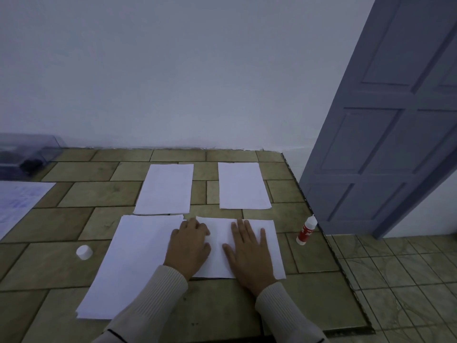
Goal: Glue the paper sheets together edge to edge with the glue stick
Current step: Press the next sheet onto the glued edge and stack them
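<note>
the left hand (189, 246) covers the strip where the near left sheet (133, 263) meets the near right sheet (218, 253), so the seam there cannot be seen; its fingertips curl under, hidden; the glue bottle (306, 231) label is too small to read; the clear box (24, 154) and the printed sheet (17, 201) are cut by the left edge; both sleeves (158, 300) run off the bottom

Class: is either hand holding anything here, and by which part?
Nothing is gripped. The right hand lies flat on the near right sheet; the left hand presses along its left edge, beside the near left sheet.
</note>
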